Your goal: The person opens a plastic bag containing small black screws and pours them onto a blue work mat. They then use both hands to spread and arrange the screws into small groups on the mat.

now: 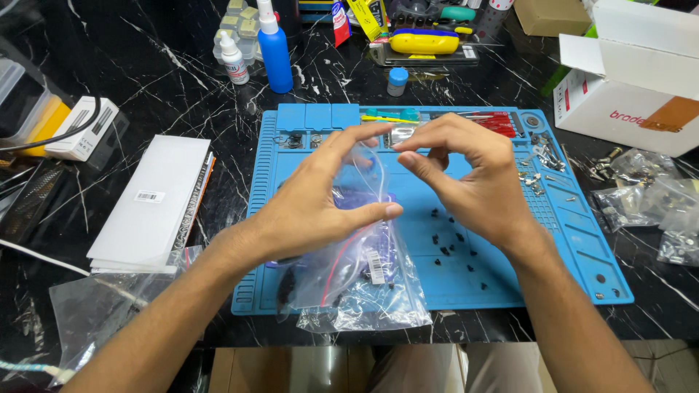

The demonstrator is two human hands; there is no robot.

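Pinching the top of a clear plastic bag [364, 240] between my left hand [320, 207] and right hand [466, 175] at frame centre over the blue mat [575, 240], fingers closed on it, I judge opening comes next, needing gentle pulling apart.

Left hand [320, 207] and right hand [466, 175] pinch top of clear plastic bag [364, 280] above blue mat [575, 240]. Bag bottom rests at mat's near edge. Small black screws [450, 244] scattered mid-mat. White box [156, 200] just beyond mat's left edge.
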